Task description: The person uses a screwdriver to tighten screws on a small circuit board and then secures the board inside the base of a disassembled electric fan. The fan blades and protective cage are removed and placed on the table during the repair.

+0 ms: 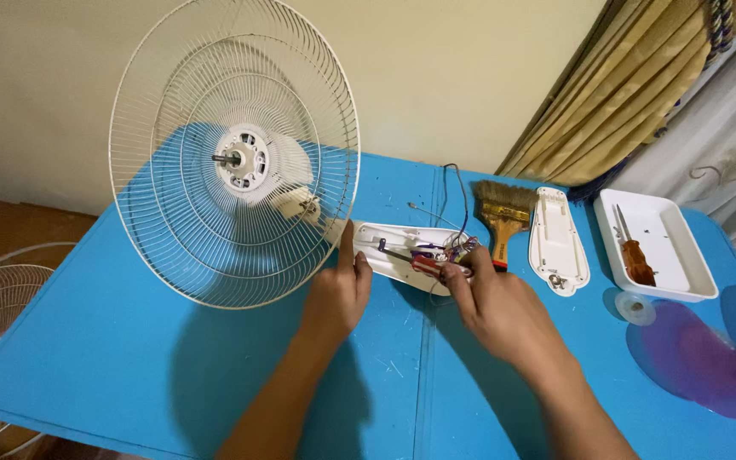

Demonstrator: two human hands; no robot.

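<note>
Blue tabletop (129,341) fills the head view, and both forearms come up from the lower edge, angled toward each other over it. The left hand (336,294) lies palm-down with its fingers curled loosely and the index finger stretched straight up along the near end of the opened white fan base (393,255), touching its edge; it grips nothing. The right hand (491,307) is bent at the wrist, its fingertips (457,274) pinched narrowly around the bundle of coloured wires (445,254) inside that base, just between the two hands.

Up and to the left of the left hand stands the white wire fan guard (232,153), tilted, with the bare motor shaft (227,158) at its centre. Just beyond the right hand lies a wooden-handled paintbrush (504,217), and to the right of it the removed white base cover (558,238). Farther right sits a white tray (658,247) holding a brown-handled screwdriver (636,255). Translucent purple fan blades (709,358) lie well out to the right of the right forearm.
</note>
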